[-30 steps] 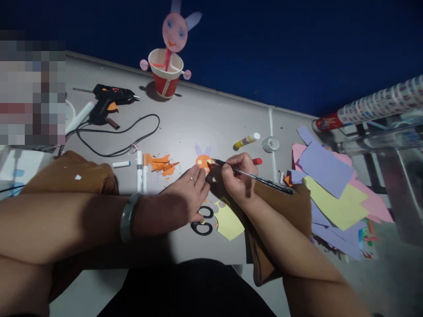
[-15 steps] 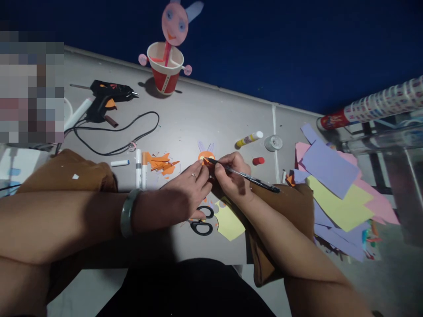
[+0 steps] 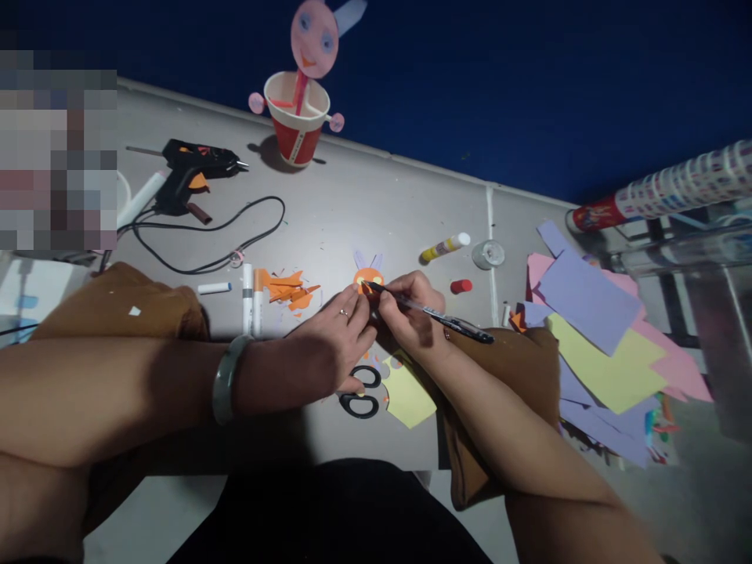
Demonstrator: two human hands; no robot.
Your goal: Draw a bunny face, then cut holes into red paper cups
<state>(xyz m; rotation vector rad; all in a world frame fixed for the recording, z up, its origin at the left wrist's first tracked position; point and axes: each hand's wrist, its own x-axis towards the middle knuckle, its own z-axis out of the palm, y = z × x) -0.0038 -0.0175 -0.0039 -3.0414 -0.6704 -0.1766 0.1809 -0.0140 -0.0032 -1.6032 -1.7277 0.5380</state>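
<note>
Between my hands on the table lies a small orange paper face [image 3: 369, 273] with yellow eye spots and purple ears. My left hand [image 3: 329, 338], fingers bent together, holds it down along its lower edge. A black pen [image 3: 451, 322] sits pinched in my right hand [image 3: 414, 321], its tip on the face near one eye. Black-handled scissors [image 3: 346, 404] lie under my left thumb side, blades hidden. A yellow paper piece [image 3: 410, 398] with a cut edge rests beside them, near small purple and orange cut-outs.
Left are a glue gun [image 3: 200, 166] with a looping cord, markers [image 3: 247, 298] and orange scraps [image 3: 291, 290]. Behind stands a red cup [image 3: 297, 142] with a pink paper face. Right are a glue stick [image 3: 445, 247], a red cap [image 3: 461, 287], a clear container [image 3: 488, 254] and coloured paper [image 3: 587, 290].
The pen's rear end has tipped slightly downward and left while its tip stays on the orange face. Both hands keep nearly the same place. The whole view has shifted slightly.
</note>
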